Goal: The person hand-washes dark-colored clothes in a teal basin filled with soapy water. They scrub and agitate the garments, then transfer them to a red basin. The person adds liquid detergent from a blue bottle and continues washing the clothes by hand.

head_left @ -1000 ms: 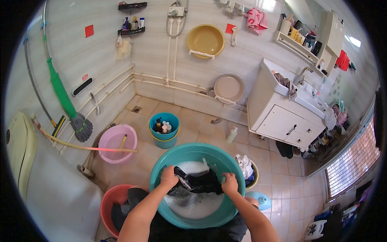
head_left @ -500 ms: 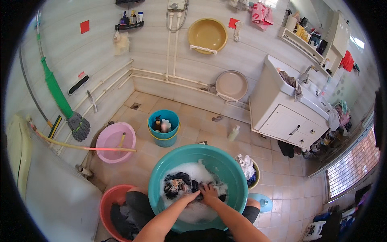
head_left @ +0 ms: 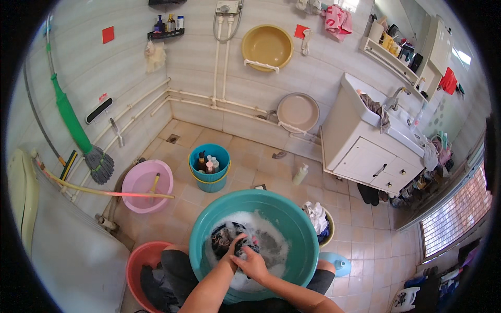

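Note:
A large teal basin stands between my knees, with foamy water in it. Both hands meet over its middle, closed on a dark wet piece of clothing flecked with suds. My left hand grips it from the left, while my right hand presses against it from the right. Part of the cloth is hidden by my fingers. More dark patterned fabric lies in the foam just left of my hands.
A red tub with dark clothes is at my left, a small basin of laundry at my right. Ahead stand a pink basin, a blue bucket with bottles and a pump bottle. A yellow hose crosses the pink basin.
My hands have come together, moved a little left and lifted the dark cloth, which was pressed down in the foam before. The water at the basin's right now shows without fabric.

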A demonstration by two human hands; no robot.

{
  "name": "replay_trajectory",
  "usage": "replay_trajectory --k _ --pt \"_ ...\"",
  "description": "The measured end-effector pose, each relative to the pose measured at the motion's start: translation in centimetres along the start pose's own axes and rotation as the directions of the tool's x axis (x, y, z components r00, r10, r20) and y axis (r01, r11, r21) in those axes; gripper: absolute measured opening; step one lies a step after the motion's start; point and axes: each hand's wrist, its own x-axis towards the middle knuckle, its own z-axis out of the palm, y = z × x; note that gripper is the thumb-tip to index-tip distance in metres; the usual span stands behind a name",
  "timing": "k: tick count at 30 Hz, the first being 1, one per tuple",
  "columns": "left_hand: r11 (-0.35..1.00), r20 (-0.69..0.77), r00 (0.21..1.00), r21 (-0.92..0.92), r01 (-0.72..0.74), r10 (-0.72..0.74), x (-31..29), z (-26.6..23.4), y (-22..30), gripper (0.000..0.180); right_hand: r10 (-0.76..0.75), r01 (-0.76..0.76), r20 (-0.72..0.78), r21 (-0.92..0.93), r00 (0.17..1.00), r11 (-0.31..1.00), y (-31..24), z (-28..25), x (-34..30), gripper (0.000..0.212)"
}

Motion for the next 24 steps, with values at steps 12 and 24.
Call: replay_trajectory --k 12,24 --pt "0.84 -0.574 0.671 0.524 -0.14 0.469 -1.8 5.4 -1.5 0.061 0.116 -0.218 -0.359 -0.259 0.926 0.941 9.9 -2.7 6.2 0.041" --pt "0.991 -0.321 0.947 0.121 0.058 -0.016 -0.8 1.8 -1.2 0.059 0.216 -0.208 0.018 0.364 0.976 0.908 11.9 1.2 6.1 0.048"
